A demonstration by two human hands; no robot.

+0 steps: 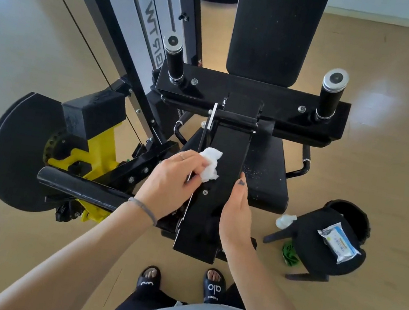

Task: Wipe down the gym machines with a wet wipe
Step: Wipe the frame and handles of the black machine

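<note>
Wipe [209, 164] bunched in left hand [175, 177] at frame centre, pressed on black machine arm [221, 174]; right hand [238, 210], fingers straight, steadies the edge (contact seemingly light) — best drag in long overlapping strokes.

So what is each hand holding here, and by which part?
The left hand grips a crumpled white wet wipe by its near end, against the black arm. The right hand holds nothing, lying flat along that arm's right edge.
</note>
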